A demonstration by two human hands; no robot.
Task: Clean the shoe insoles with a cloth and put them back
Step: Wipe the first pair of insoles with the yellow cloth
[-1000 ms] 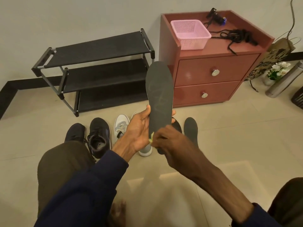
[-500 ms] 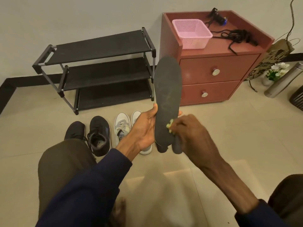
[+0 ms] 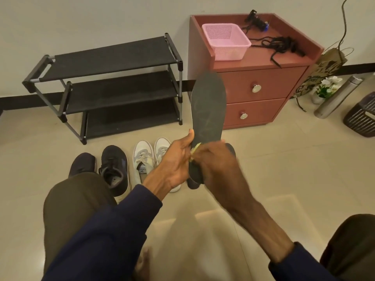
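Left: black shoe rack (image 3: 109, 86), flat fabric shelves on a tube frame. Dark mesh sneakers (image 3: 113, 167) and white sneakers (image 3: 146, 159) are stood on the glossy tiled floor (image 3: 284, 169). The left hand (image 3: 178, 159) is raised, its fingers clasped round the lower left edge of a flat, matte black insole (image 3: 209, 110), held upright, toe end up. A yellow-green cloth (image 3: 195, 148), mostly hidden, is pinched in the curled right hand (image 3: 217, 161) and pressed against the insole's lower part. Right: reddish cabinet (image 3: 263, 88).
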